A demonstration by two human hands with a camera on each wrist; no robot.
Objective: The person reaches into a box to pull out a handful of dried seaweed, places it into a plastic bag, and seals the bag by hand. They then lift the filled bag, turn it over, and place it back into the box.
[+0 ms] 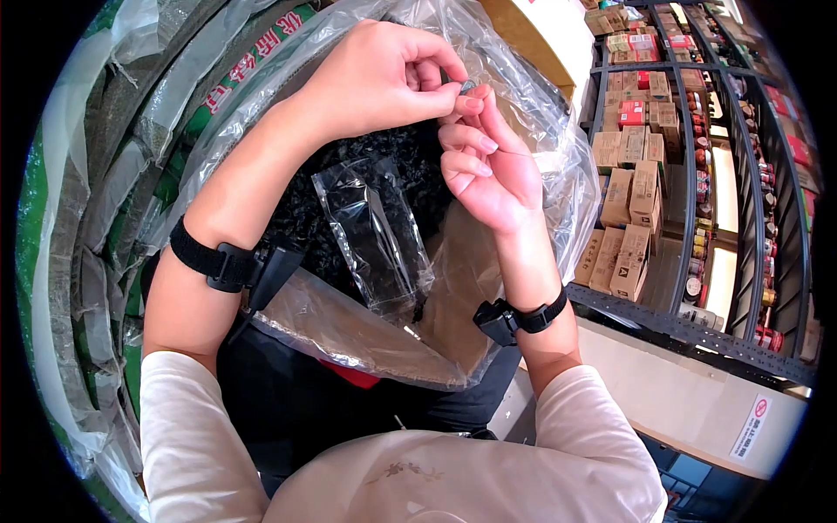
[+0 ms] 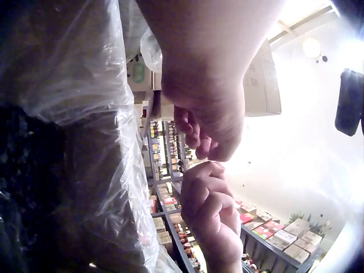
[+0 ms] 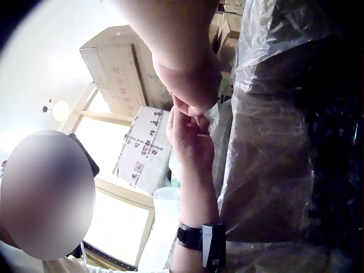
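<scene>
Both hands meet fingertip to fingertip above a carton lined with clear plastic. Between the thumbs and forefingers shows a small dark greyish piece, mostly hidden by the fingers; its kind cannot be told. My left hand pinches it from the left, the other fingers curled in. My right hand pinches at it from the right, palm side turned up. Below them in the carton lies a mass of black, shiny, flaky pieces. A clear plastic bag lies on top of that black mass.
Green and white sacks are stacked at the left. To the right, dark shelves hold small cartons and jars. A white printed box and a brown carton appear in the right wrist view.
</scene>
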